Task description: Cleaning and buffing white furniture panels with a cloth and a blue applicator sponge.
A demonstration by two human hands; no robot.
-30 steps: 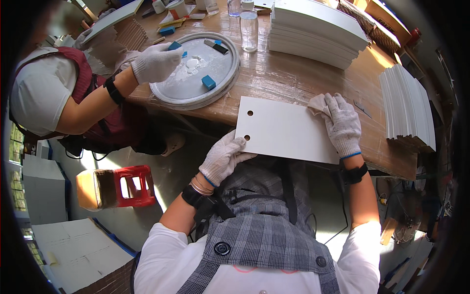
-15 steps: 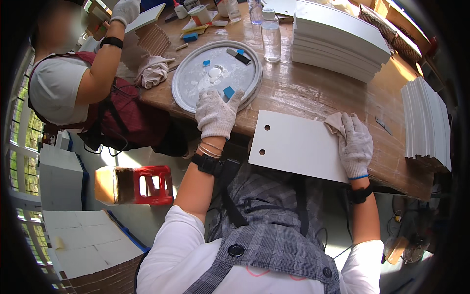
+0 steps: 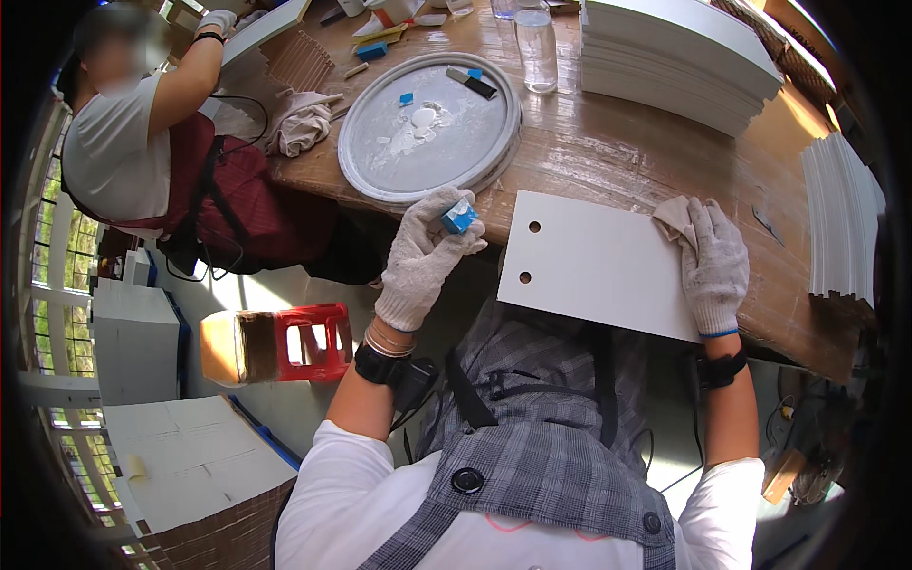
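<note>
My left hand (image 3: 423,252), in a whitish knit glove, grips a small blue block (image 3: 460,217) with white paste on its face. It is just off the near rim of a round grey lid (image 3: 370,171), which bears a lump of white paste (image 3: 424,117), a small blue piece and a dark flat scraper (image 3: 472,84). My gloved right hand (image 3: 712,261) rests on the right end of a white board (image 3: 598,256), with a beige cloth (image 3: 673,218) held under its fingers and thumb. Two dark round holes show near the board's left end, and its near edge overhangs the table.
A tall stack of white boards (image 3: 674,62) stands at the back right, another stack (image 3: 838,214) at the far right. A clear bottle (image 3: 537,52) stands beyond the lid. A co-worker (image 3: 123,142) works at left. A red stool (image 3: 313,342) is on the floor.
My left hand has taken the blue block off the lid and drawn it back toward me, block face turned up. My right hand still lies on the board with the cloth.
</note>
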